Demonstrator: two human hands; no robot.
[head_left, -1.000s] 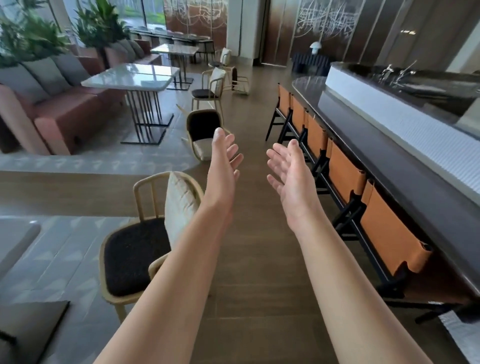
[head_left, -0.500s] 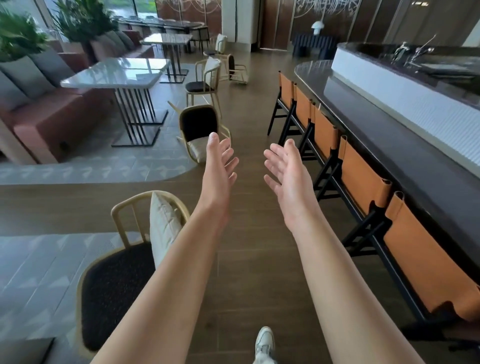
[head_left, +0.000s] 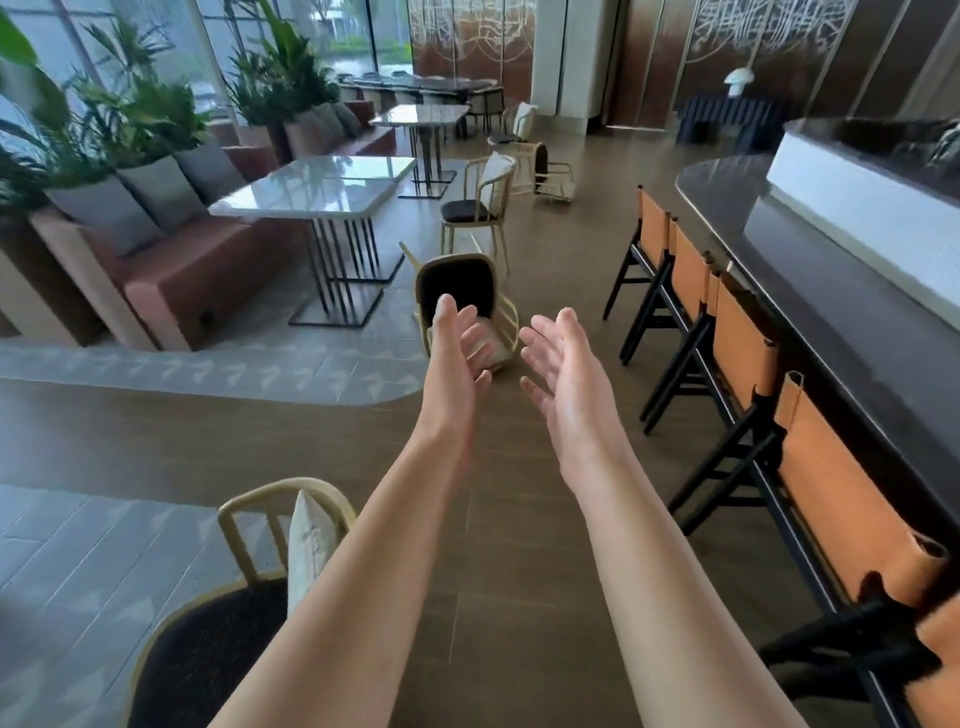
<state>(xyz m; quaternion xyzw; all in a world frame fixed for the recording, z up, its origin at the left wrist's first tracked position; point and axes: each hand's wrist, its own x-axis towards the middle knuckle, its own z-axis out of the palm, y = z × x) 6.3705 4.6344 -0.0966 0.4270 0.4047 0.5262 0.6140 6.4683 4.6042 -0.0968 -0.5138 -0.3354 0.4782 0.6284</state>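
Since half a second ago the view has swung up and left: the shoe has dropped out of the bottom edge, and the outstretched hands now line up over the fallen chair instead of sitting to its right. Room-wise, the brown wood-plank floor (head_left: 519, 519) runs as a wide lane straight ahead. It's hemmed on the right by the long dark curved bar counter (head_left: 831, 322) and its row of black-framed stools with tan leather backs (head_left: 743, 343). On the left are the grey patterned tile strip (head_left: 208, 364) and the white marble table on thin black legs (head_left: 317, 192). Down at the near left is an upright cream-framed chair with a black seat (head_left: 208, 649), just beside the left forearm, so not much elbow room there. The thing to go for is the tipped-over cream-framed chair with the black padded seat (head_left: 457, 283). It's dead ahead on the floor where wood meets tile, a bit left of centre and well apart from both hands. I'd guess it's lying on its back, the long axis pointing roughly away from the person, with the hooped back end and a pale cushion (head_left: 496, 351) nearest. The left hand (head_left: 457, 358) is more directly in line with it; the right hand (head_left: 566, 369) sits off its right side. Both are empty, fingers loose and spread, palms facing each other. Looks like more steps forward and a bend down before any grab.
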